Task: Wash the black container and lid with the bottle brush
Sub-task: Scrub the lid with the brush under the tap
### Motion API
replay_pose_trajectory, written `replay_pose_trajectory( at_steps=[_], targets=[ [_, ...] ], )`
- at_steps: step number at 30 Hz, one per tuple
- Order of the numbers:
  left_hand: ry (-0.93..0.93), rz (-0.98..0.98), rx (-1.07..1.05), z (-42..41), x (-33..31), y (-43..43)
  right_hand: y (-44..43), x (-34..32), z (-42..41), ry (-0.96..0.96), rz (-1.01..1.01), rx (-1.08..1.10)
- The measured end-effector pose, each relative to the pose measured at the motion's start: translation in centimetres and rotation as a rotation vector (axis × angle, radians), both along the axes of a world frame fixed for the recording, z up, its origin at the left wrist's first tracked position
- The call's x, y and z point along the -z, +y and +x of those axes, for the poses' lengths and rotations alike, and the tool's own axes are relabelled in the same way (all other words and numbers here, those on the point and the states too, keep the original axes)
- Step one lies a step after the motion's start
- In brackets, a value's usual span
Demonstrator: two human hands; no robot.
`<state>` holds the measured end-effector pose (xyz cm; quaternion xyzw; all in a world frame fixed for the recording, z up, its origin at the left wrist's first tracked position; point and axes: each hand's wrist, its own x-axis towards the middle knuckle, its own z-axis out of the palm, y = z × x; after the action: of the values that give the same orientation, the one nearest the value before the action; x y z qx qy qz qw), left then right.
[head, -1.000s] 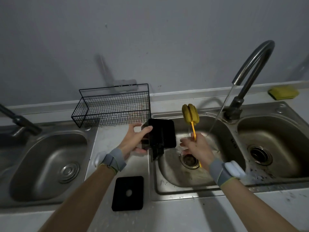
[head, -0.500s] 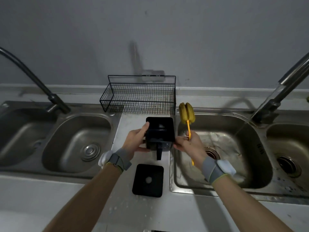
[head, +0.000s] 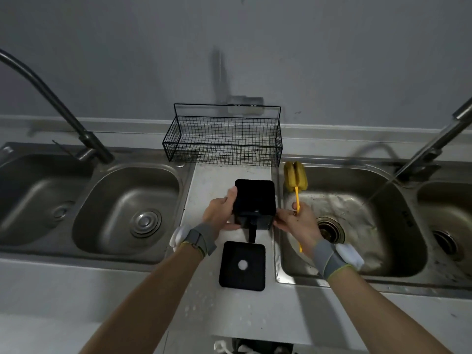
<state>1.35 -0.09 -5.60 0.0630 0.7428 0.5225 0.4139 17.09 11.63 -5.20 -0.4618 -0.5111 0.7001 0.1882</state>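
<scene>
- Holding the black container (head: 255, 200) upright between both hands over the counter strip (head: 204, 185) between the sinks, mouth up.
- My left hand (head: 220, 210) wraps its left wall; my right hand (head: 297, 221) presses the right wall while also pinching the bottle brush (head: 295, 178), sponge head up.
- The lid (head: 242, 265) lies flat on the counter just in front of the container.
- To do this well, I judge I should set it down level, well clear of the right sink (head: 352, 226) edge, before loosening either grip.
</scene>
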Motion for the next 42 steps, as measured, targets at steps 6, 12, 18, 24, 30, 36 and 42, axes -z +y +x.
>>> replay_pose_trajectory(
  at_steps=[6,12,18,24,30,36,42],
  targets=[
    [0.072,-0.030,0.033,-0.3,0.4,-0.7,-0.9,-0.1,0.8,0.015,0.003,0.007],
    [0.237,-0.110,0.108,0.1,1.9,-5.3,-3.9,1.4,3.6,-0.008,0.030,0.069],
    [0.222,-0.178,0.138,1.6,3.0,-8.4,-5.7,2.9,4.9,-0.061,0.042,0.061],
    [0.147,-0.217,0.128,4.2,2.9,-8.9,-7.3,3.6,5.2,-0.147,0.061,-0.009],
    [-0.020,-0.166,0.076,5.4,2.0,-8.8,-7.2,4.2,5.1,-0.138,0.044,-0.044],
    [-0.180,-0.118,0.109,6.5,0.8,-8.4,-4.8,3.9,6.8,-0.127,-0.020,-0.024],
    [-0.256,-0.033,0.166,8.0,0.1,-5.1,-1.1,2.6,9.3,-0.089,-0.036,0.042]
  ],
)
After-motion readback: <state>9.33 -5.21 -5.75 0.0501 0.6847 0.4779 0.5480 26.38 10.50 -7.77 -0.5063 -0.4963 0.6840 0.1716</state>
